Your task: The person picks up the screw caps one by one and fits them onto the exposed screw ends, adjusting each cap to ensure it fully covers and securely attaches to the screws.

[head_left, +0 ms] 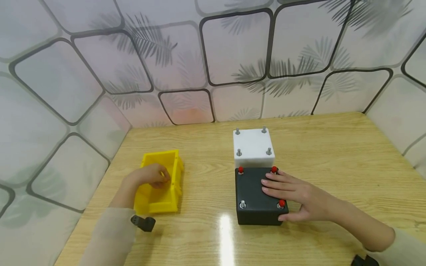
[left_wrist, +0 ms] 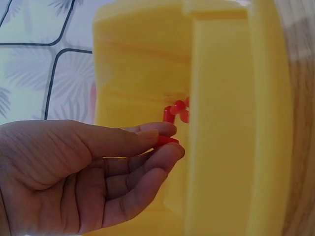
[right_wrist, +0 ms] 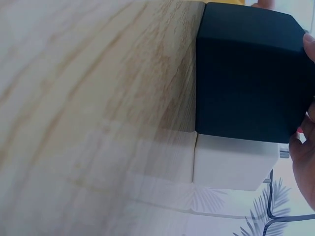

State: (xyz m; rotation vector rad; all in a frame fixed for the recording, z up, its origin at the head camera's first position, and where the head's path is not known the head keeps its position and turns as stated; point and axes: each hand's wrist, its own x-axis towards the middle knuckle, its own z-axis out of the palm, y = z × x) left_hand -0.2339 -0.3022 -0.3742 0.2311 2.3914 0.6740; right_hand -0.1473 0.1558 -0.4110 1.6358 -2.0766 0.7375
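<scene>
Inside the yellow bin (head_left: 177,184), my left hand (head_left: 154,175) pinches a small red cap (left_wrist: 166,141) between thumb and fingertips. Several loose red caps (left_wrist: 179,106) lie in the bin just beyond the fingers. My right hand (head_left: 301,195) rests on the right side of a black box (head_left: 253,188), its fingers straight across the top and its thumb by the front right corner. Red caps sit on three of the box's corner posts, at the back left, back right and front right. At the front left corner stands a bare metal bolt (head_left: 243,204).
Right behind the black box is a white box (head_left: 253,142) with an upright metal bolt at each top corner. Both boxes and the bin stand on a wood-grain table (head_left: 206,155). A patterned covering (head_left: 233,48) rises along the table's back and sides.
</scene>
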